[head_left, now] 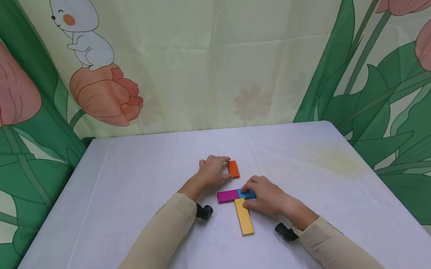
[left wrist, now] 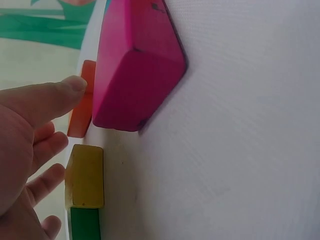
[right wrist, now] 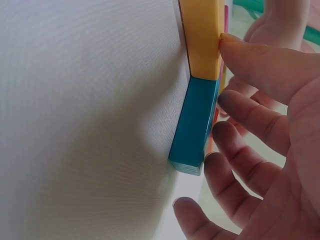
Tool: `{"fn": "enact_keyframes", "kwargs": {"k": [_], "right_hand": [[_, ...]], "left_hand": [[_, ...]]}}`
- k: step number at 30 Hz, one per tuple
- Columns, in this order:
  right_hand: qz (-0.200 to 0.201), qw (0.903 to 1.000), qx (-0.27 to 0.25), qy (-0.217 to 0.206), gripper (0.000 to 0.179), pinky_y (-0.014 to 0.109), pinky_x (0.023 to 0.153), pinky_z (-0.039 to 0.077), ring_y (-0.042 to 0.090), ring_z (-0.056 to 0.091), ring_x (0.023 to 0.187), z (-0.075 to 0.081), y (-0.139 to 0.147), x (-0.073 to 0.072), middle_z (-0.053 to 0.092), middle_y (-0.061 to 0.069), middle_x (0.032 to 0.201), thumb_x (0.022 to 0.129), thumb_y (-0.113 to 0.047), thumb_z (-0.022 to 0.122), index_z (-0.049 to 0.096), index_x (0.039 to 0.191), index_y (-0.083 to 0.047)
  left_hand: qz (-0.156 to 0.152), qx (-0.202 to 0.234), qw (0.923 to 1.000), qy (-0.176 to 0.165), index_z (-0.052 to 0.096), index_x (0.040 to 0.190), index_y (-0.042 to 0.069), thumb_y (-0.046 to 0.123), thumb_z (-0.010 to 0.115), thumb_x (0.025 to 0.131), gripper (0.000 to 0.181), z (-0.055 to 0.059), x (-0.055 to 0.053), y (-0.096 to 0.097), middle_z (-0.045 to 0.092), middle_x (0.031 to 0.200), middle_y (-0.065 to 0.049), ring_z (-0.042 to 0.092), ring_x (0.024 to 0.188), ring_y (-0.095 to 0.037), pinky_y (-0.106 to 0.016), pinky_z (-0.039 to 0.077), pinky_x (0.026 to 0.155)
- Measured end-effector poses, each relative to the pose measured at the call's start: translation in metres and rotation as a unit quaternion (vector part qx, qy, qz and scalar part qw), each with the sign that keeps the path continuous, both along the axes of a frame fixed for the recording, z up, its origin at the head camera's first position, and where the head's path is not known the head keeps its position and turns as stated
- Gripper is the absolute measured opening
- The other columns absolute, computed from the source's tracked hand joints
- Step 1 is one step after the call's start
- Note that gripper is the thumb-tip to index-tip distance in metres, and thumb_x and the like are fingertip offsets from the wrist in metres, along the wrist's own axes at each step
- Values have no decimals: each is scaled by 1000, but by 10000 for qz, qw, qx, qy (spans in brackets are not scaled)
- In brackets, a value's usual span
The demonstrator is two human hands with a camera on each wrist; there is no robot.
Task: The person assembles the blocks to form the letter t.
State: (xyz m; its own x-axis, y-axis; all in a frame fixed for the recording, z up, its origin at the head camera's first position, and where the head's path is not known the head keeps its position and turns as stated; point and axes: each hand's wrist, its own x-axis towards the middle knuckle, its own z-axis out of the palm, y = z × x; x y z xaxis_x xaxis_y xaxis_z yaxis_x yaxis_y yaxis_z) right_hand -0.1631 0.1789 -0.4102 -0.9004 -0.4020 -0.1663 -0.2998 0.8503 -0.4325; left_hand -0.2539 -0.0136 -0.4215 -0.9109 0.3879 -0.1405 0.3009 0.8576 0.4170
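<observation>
My left hand (head_left: pixel 212 170) is at an orange block (head_left: pixel 233 169), with thumb and index finger by its left corners; in the left wrist view its fingers are spread and the thumb overlaps that block. Yellow (left wrist: pixel 86 176) and green (left wrist: pixel 85 223) blocks, hidden from the head view, lie end to end below the orange one there. My right hand (head_left: pixel 266 194) reaches over a blue block (right wrist: pixel 196 122), fingertips along its top edge, while its thumb touches a light-orange block (head_left: pixel 244 217). A magenta block (head_left: pixel 227 196) butts against the blue one, and the light-orange block runs toward me beneath them.
All the blocks lie on a white-covered table (head_left: pixel 130 170). Behind it hangs a pale cloth (head_left: pixel 198 63) printed with tulips and a rabbit. Black wrist cameras sit under the left cuff (head_left: pixel 184 212) and right cuff (head_left: pixel 315 230).
</observation>
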Motion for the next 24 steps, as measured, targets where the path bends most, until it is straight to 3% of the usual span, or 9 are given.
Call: {"fn": "enact_keyframes", "kwargs": {"k": [24], "right_hand": [[-35,10000,3,-36,36,38,90,52,23,50,113,-1,0,0,57,3,118,83,-31,82,71,114,-16]], "left_hand": [[88,80,9999,-48,61,137,20,40,77,87,57,2,-2,3,62,129,0,44,123,-23,-44,33,96]]}}
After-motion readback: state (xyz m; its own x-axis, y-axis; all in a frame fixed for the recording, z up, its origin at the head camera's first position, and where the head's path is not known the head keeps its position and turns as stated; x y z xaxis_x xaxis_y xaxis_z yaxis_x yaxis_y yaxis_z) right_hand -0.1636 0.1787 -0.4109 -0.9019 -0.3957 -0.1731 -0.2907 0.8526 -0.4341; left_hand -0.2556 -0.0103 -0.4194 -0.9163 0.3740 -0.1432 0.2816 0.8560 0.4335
